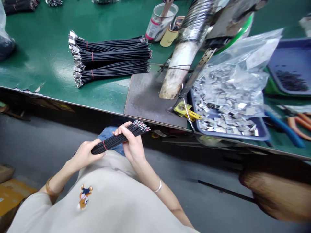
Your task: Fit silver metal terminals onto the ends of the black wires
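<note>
A bundle of black cables [114, 141], tied with a red band, is held over my lap in front of the bench edge. My left hand [86, 153] wraps around its left end, beside the band. Near the other end, my right hand [132, 142] grips the bundle with the thumb on top. Stripped wire tips in red and white stick out past the right fingers. The bundle's left end is mostly hidden by my left hand. On the green bench beyond lie several similar black cable bundles [114, 55] with metal connectors at their left ends.
A blue tray [263, 132] holds many small metal parts and a plastic bag. A duct pipe [179, 68] slants over a dark board [145, 97], near a yellow cutter [193, 115]. Pliers [297, 121] lie right, and a plastic cup [153, 29] stands behind. A stool [279, 194] is below right.
</note>
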Motion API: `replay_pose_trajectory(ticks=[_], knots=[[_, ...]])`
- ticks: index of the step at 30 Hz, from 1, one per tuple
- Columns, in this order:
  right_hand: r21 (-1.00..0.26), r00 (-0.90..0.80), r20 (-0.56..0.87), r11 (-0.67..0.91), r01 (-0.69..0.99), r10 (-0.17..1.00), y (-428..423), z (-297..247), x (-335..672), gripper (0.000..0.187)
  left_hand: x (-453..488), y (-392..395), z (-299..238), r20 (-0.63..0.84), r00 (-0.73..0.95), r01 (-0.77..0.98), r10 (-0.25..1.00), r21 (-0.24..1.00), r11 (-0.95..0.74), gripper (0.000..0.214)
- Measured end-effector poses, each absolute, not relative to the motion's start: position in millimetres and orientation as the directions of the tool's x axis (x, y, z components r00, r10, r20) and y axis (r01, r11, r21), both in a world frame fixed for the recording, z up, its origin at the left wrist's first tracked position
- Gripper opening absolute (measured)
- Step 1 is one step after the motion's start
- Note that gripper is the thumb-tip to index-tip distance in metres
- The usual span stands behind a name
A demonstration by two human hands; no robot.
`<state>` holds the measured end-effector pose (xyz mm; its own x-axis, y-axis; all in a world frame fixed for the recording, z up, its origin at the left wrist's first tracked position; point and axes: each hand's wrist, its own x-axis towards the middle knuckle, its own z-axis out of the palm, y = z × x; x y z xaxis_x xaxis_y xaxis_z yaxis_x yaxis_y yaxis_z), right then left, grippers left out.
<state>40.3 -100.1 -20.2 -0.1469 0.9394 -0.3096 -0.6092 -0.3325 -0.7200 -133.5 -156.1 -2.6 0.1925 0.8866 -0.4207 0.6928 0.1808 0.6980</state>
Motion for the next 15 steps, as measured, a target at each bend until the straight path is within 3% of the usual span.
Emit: replay_pose_trajectory(ticks=[8,15], knots=[[-0.729,-0.102,-0.3,-0.296,-0.617,0.949,-101.8,-19.9,43.4,0.027,-131.3,-152.2,-3.4,-0.458,0.231,0.678,0.858,0.708,0.196,0.021],[-0.758,-0.083,-0.268,-0.263,-0.596,0.96,-107.3,-19.1,48.3,0.029,-134.6,-145.9,-3.0,-0.519,0.356,0.542,0.777,0.792,0.281,0.032]])
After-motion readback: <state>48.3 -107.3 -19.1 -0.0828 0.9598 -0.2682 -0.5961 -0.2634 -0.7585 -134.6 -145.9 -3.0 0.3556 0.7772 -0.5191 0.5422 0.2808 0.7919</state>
